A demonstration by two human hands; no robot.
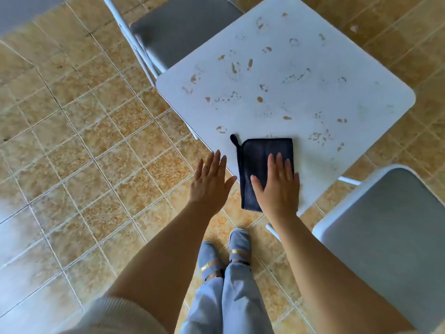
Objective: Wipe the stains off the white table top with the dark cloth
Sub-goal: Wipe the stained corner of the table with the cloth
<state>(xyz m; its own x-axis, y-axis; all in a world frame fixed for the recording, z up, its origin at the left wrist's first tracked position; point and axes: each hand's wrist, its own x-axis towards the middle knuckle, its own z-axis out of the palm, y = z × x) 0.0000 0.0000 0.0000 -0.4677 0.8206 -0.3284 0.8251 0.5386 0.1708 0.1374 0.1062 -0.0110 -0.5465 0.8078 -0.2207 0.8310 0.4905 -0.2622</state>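
1. Two bare hands are at the near corner of the square white table top with rounded corners [337, 97]. The right hand [277, 184] lies flat, palm down, on the folded dark navy cloth with a small hanging loop [255, 160], fingers straight and close together, thumb spread, pressing rather than gripping. The left hand [210, 179] hovers open just beside the table edge over the floor, fingers extended and slightly apart, holding nothing.
2. The cloth sits on the near corner, its lower end at or just over the edge. Nearly all the brownish dried stains and speckled smears [240, 68] lie beyond it, scattered across the middle and far side, so the wiping looks barely begun.
3. Risks, as I judge them: with only a flat palm on it, the cloth could slip or bunch on a fast stroke and slide off the corner. Dried marks may smear instead of lifting if pressure is light. Reaching for the far stains could push the light-looking table away, with no hand steadying it.
4. The top looks smooth and matte, with no other objects on it. A grey-seated chair with a white frame [173, 32] stands at the far left edge, and another chair with a pale grey seat [390, 237] is tucked near the right.
5. The floor is mottled tan tile with pale grout [84, 141]. The person's light jeans and grey shoes show below.
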